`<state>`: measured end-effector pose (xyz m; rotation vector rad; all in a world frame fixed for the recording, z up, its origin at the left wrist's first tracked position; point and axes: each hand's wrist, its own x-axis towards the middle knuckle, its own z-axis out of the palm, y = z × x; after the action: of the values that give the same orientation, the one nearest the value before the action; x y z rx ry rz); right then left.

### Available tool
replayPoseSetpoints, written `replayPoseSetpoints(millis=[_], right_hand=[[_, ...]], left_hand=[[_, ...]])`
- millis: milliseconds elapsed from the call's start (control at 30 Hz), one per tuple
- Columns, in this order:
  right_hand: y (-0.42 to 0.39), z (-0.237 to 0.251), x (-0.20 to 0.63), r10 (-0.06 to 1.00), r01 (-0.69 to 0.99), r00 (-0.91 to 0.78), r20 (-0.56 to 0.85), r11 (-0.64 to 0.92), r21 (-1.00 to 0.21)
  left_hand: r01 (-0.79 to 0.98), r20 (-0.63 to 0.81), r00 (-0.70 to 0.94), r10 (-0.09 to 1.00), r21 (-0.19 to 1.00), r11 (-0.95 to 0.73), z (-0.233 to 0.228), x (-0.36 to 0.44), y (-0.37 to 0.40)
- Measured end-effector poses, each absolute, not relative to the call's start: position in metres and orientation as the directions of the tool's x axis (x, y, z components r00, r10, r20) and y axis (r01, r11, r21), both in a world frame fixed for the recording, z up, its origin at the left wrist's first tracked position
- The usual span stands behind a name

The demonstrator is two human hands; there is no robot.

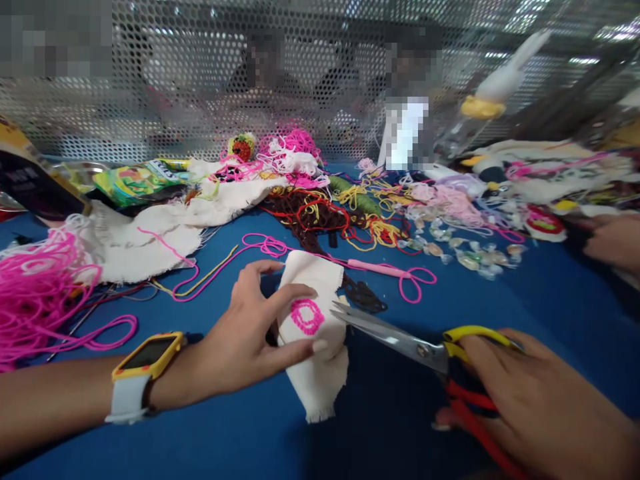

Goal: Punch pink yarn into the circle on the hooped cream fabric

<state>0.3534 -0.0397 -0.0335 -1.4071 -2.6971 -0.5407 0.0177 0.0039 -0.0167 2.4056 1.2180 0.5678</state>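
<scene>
1 head-worn view | forward, downward | close above blue table (225,437)

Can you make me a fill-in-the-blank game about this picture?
1. The right hand holds a pair of ____.
2. The ring on the white cloth by the left hand is ____.
3. The watch is on the ____ wrist.
4. The tabletop is ____.

Missing words: scissors; pink; left; blue.
</scene>
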Motion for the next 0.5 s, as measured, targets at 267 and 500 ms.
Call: replayPoseSetpoints(millis=[267, 500], right_hand=[[-0.042, -0.031, 0.362, 0.713, 0.722, -0.675, 0.189, 0.586, 0.368], [-0.043, -0.033, 0.362, 0.727, 0.75, -0.65, 0.221, 0.566, 0.342]], left_hand=[[0.386, 0.226, 0.882, 0.414, 0.158, -0.909, 0.004, 0.028, 0.039], [0.222, 0.161, 0.967, 0.196, -0.163, -0.961, 0.001, 0.034, 0.045]])
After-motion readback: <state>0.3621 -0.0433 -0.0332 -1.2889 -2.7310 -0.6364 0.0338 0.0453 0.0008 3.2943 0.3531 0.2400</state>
